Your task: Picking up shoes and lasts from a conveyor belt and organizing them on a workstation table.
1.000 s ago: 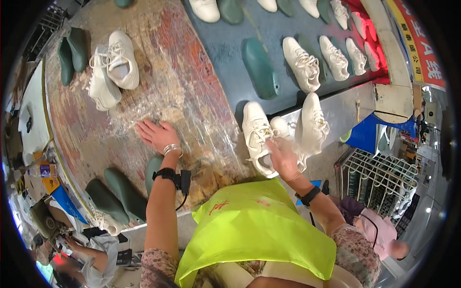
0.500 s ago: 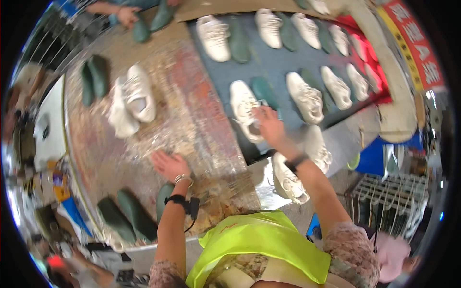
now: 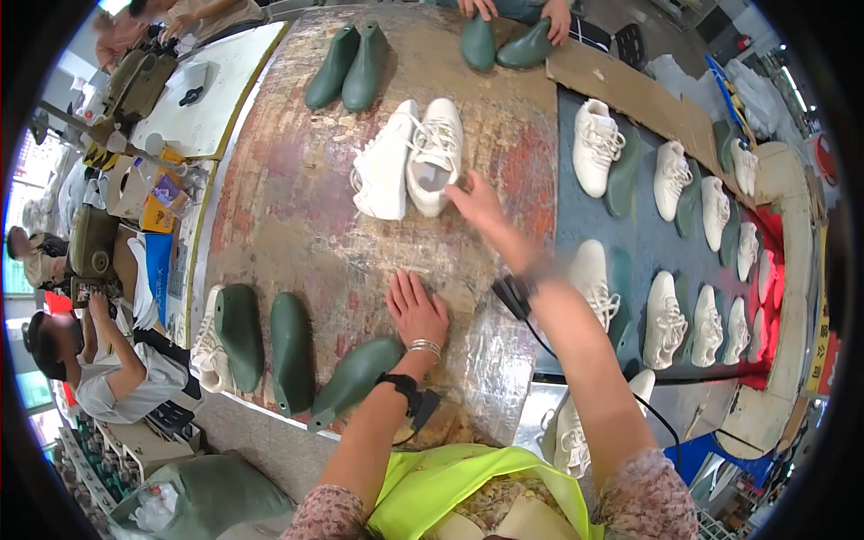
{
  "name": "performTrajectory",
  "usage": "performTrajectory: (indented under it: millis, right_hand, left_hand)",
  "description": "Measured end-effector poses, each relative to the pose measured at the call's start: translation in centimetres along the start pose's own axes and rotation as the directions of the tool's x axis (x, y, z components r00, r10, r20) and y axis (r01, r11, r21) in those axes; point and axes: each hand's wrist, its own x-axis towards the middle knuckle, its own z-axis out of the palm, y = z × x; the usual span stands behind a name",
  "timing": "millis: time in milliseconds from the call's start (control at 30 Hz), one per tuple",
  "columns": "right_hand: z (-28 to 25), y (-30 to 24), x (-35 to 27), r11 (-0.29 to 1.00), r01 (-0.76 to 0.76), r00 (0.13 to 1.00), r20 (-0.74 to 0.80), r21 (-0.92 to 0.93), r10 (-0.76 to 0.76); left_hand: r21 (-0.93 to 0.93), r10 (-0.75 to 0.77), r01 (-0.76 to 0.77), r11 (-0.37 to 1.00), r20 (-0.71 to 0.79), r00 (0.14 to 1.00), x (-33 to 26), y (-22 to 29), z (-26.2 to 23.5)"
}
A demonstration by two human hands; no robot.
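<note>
Sneakers (image 3: 409, 160), a white laced pair, lay side by side near the middle of the worn workbench (image 3: 297, 225), their long axes running almost straight up the picture, away from the person; the right one showed its open collar at the near end and its laces further off, so its toe pointed away, while the left one lay tipped over, showing more of its side. The right hand (image 3: 477, 205) reached across to the near end of the right sneaker, fingers spread and loose, their tips at or just beside the heel; whether they actually touched could not be told, and nothing was gripped. The left hand (image 3: 416, 309) lay flat, palm down and holding nothing, on the bench surface, which looked scuffed and mottled with reddish and pale patches. Just beside that wrist lay a smooth dark green shoe last (image 3: 355, 378), slanting towards the near edge, with two more green lasts (image 3: 265, 342) standing near it to the left. Another pair of green lasts (image 3: 349, 67) lay at the far side. To the right, a blue-grey conveyor belt (image 3: 639, 243) carried rows of white sneakers and lasts.
</note>
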Motion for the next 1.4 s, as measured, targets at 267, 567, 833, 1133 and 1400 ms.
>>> performTrajectory:
  millis: [267,567,833,1133,1400]
  right_hand:
    - [-0.2,6.1,5.8,0.956,-0.196,0.974,-0.153,-0.219,0.164]
    - [-5.8,9.0,-11.6,0.891,-0.324,0.944,-0.170,-0.318,0.283]
    - [-8.0,13.1,-28.5,0.814,-0.466,0.884,-0.227,-0.347,0.409]
    - [-9.9,11.6,-38.8,0.965,-0.243,0.970,-0.050,-0.100,0.239]
    - [-25.7,16.2,-50.7,0.696,-0.604,0.601,-0.795,-0.388,0.078]
  left_hand:
    - [-0.672,-0.349,0.072,0.737,-0.287,0.892,8.4,1.4,-2.3]
    - [-0.154,0.404,-0.374,0.915,0.392,0.827,12.2,1.3,-3.4]
    - [-0.280,0.561,-0.506,0.816,0.595,0.576,-4.1,3.0,-4.7]
    - [-0.447,0.502,-0.239,0.862,0.821,0.271,-11.6,-1.2,-5.4]
    - [-0.382,0.411,-0.171,0.908,0.736,0.538,-12.6,2.9,-4.8]
